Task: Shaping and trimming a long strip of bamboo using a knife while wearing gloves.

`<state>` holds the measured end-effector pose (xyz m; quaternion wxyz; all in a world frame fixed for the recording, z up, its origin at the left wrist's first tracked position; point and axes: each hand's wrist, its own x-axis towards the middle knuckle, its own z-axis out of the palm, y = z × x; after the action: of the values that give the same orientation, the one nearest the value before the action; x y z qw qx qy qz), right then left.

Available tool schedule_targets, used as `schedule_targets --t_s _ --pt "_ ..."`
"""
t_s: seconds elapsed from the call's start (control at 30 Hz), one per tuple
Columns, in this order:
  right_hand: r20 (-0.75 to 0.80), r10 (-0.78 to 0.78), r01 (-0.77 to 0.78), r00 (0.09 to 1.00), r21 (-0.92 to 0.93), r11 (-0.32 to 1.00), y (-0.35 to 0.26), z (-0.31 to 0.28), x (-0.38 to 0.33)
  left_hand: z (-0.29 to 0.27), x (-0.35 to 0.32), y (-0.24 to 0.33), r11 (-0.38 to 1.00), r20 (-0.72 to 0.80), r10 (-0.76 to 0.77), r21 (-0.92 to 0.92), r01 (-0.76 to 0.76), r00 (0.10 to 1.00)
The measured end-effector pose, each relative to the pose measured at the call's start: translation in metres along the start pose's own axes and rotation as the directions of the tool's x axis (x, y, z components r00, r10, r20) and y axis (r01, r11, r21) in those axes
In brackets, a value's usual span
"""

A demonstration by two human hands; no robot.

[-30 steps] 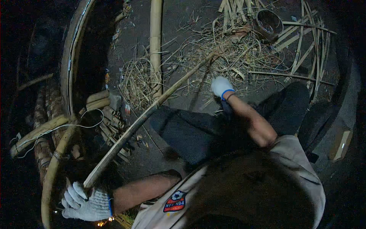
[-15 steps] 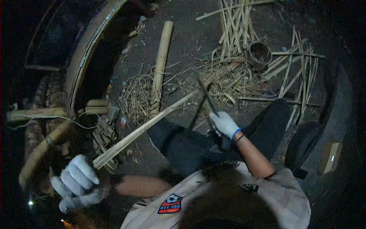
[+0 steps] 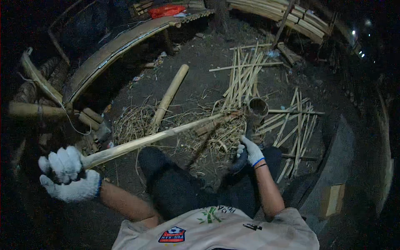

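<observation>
Left hand [image 3: 68,175] fists the near end of the long bamboo strip [image 3: 154,139], fingers wrapped tight, steadying it across the knee over the shavings pile [image 3: 208,129], while right hand [image 3: 250,152] clutches a dark knife [image 3: 204,146] underneath.

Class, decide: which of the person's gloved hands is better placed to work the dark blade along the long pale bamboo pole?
Right. The right hand grips the dark blade beside the long pale bamboo pole; the left hand is clamped around its near end, probably steadying.

Dim, bluish night view, lit perhaps from the head; corners black, edges bent.
</observation>
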<state>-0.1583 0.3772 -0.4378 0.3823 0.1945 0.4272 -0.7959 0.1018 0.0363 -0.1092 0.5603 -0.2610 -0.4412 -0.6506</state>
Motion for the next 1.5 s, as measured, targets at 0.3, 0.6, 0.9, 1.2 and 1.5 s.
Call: schedule_targets --t_s 0.3,0.6,0.9,1.2,1.5 --pt "0.155 -0.190 0.206 0.969 -0.092 0.974 -0.053 0.046 0.028 -0.113 -0.025 -0.055 0.948 -0.210 -0.034 -0.317 -0.035 0.977" --pt "0.114 -0.384 0.379 0.916 0.063 0.923 -0.064 0.042 0.054 -0.197 -0.083 -0.118 0.881 -0.449 -0.252 -0.473 0.012 0.857" --pt "-0.095 -0.533 0.537 0.841 0.021 0.843 -0.072 -0.007 0.080 -0.249 -0.111 -0.133 0.915 -0.575 -0.308 -0.397 0.070 0.758" --pt "-0.279 -0.331 0.402 0.902 0.256 0.879 -0.057 -0.019 0.074 -0.261 -0.119 -0.135 0.884 -0.642 -0.334 -0.467 -0.005 0.690" --pt "-0.106 -0.319 0.334 0.942 0.192 0.923 -0.062 -0.011 0.068 -0.271 -0.123 -0.145 0.845 -0.660 -0.393 -0.534 -0.032 0.640"
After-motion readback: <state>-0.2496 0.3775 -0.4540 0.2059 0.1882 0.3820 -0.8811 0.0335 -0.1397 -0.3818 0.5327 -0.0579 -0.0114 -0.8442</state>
